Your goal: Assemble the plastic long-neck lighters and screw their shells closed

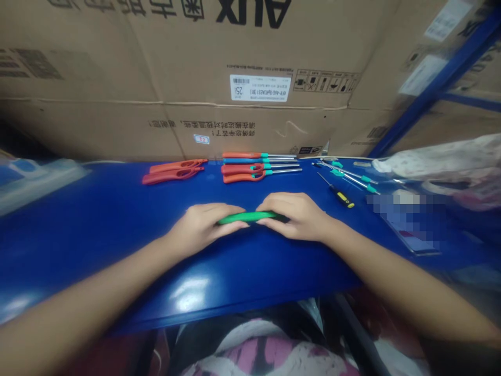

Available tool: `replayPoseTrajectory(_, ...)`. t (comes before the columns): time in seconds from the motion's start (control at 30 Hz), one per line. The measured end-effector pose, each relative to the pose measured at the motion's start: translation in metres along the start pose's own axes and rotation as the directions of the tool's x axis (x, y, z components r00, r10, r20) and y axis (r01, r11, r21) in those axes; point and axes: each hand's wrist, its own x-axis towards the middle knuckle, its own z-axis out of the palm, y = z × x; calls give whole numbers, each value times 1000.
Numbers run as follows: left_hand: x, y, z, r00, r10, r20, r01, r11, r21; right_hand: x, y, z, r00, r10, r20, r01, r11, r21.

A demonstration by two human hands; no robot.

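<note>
A green handle-shaped tool (250,216) lies across the middle of the blue shelf (97,224). My left hand (203,227) is closed on its left end and my right hand (299,214) is closed on its right end, where a dark part shows under the fingers. Behind them lie two orange handle pieces (174,171) and several orange and teal long-nosed lighters (256,167) in a row.
Thin teal-handled screwdrivers (352,175) and a yellow-and-black screwdriver (340,194) lie at the right. Large cardboard boxes (235,78) close off the back. A plastic bag (442,162) sits far right and a blue rack post (434,83) slants upward.
</note>
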Motion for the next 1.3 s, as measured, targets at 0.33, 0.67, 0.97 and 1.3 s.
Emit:
replayPoseTrajectory(0.33,0,7,2,996,85,-26,-84,995,47,-1,-2,4,998,-8,-56,9,1000,16)
replayPoseTrajectory(0.67,5,-1,-10,997,41,-64,-33,992,120,-2,16,-10,994,54,-100,-55,998,-14)
replayPoseTrajectory(0.97,3,4,-6,962,-113,247,101,993,61,-1,12,-7,998,-49,-40,40,980,-195)
replayPoseTrajectory(1.3,4,-8,-7,919,-323,225,285,941,185,-9,46,-34,951,303,56,-242,847,-474)
